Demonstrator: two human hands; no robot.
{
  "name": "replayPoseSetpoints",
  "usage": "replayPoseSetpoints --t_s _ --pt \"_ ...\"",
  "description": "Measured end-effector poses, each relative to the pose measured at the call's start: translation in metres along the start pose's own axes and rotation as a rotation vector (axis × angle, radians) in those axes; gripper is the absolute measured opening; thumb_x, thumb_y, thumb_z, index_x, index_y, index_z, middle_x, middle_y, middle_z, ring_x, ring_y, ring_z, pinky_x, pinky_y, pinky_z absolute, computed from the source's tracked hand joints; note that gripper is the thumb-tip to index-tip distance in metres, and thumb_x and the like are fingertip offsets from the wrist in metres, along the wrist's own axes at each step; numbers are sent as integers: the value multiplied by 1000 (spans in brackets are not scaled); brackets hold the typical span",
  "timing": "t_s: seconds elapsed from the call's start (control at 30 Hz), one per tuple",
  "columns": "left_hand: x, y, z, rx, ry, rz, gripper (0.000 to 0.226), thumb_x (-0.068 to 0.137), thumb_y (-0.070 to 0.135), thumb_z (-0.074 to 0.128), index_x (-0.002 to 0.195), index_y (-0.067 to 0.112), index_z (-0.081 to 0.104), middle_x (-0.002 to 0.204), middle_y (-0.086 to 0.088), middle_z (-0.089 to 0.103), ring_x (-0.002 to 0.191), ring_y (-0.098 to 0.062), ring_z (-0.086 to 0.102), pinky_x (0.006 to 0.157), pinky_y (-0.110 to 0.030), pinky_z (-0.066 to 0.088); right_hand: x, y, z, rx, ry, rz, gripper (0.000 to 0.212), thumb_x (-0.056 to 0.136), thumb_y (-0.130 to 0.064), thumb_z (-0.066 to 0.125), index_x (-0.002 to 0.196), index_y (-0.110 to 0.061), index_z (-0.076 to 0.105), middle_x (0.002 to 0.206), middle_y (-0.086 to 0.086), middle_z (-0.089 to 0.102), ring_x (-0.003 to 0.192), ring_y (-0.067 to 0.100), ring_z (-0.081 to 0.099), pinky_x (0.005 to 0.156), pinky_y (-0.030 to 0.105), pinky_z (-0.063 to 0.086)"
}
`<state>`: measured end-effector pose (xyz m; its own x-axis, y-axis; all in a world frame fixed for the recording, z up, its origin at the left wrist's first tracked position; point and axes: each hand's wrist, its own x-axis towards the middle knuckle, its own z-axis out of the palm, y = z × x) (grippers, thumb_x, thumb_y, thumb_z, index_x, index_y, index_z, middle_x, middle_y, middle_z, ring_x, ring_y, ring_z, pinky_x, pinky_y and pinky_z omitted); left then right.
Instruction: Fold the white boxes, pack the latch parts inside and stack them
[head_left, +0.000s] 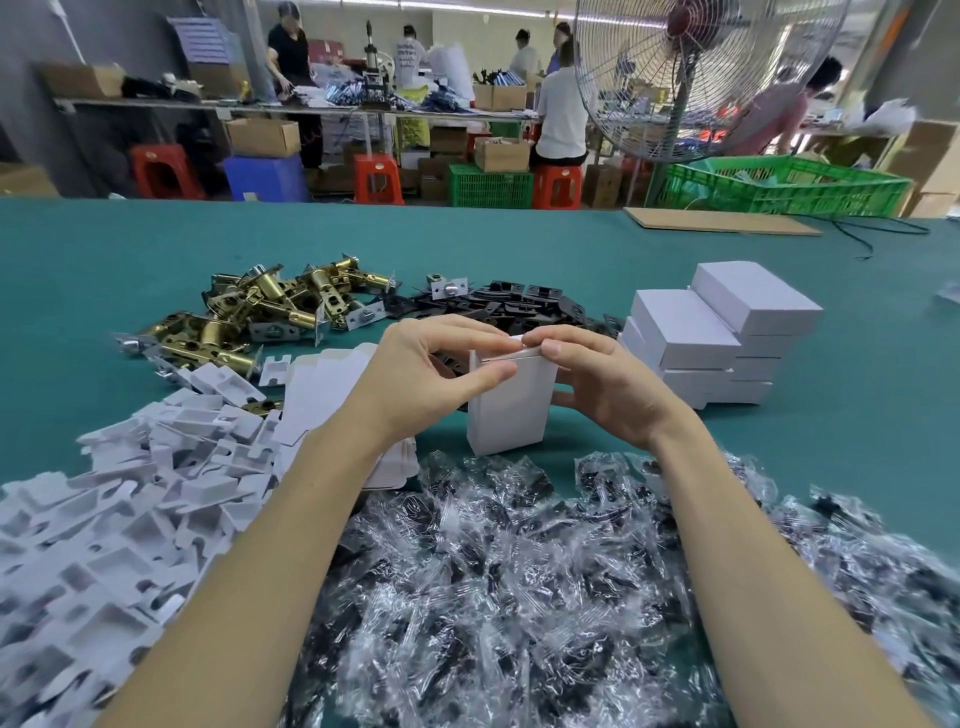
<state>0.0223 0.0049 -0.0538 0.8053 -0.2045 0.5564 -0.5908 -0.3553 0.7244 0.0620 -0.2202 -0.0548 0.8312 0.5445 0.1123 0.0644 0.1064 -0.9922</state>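
Observation:
A white box (509, 410) stands upright on the green table (857, 415), just in front of me. My left hand (426, 374) grips its upper left side, thumb on the front face and fingers over the top. My right hand (597, 384) holds the right side, its fingertips pinching the top flap at the upper edge. What is inside the box is hidden. A stack of closed white boxes (722, 338) stands to the right. Brass latch parts (260, 312) lie at the back left, and black plates (519, 304) lie behind my hands.
White cardboard inserts (130, 499) are heaped at the near left, with flat box blanks (322, 395) beside them. Several clear bags of dark screws (519, 587) cover the near edge. A cardboard sheet (722, 221) lies at the far right. People work at benches behind, near a standing fan (696, 73).

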Motion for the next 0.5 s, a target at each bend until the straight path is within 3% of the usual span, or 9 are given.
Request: replayPoseSetpoints --t_s 0.13,0.27,0.37,0.5 --pt "-1 0 3 10 12 5 15 89 18 79 103 21 82 106 11 77 102 -11 71 80 -23 56 -1 -2 -1 -89 42 -34 24 78 -41 77 100 -32 81 117 -5 74 115 11 67 91 32 57" --pt "-1 0 4 -1 37 -6 15 88 17 80 102 20 83 105 10 78 103 -13 72 86 -32 58 -1 -3 3 -189 105 -139 22 78 -40 81 98 -30 83 111 -1 78 108 10 70 84 24 56" --pt "-1 3 2 18 22 -96 18 88 25 80 105 31 81 100 17 77 89 -11 74 73 -25 59 -1 -3 3 -220 123 -146 24 84 -36 80 107 -31 80 111 -1 78 106 8 71 81 22 56" --pt "4 5 -1 1 98 -300 12 92 27 76 100 34 72 92 11 75 81 -14 73 59 -31 62 -2 -1 -7 -331 24 100 57 91 -23 78 139 -42 54 112 -4 76 110 15 71 88 32 61"
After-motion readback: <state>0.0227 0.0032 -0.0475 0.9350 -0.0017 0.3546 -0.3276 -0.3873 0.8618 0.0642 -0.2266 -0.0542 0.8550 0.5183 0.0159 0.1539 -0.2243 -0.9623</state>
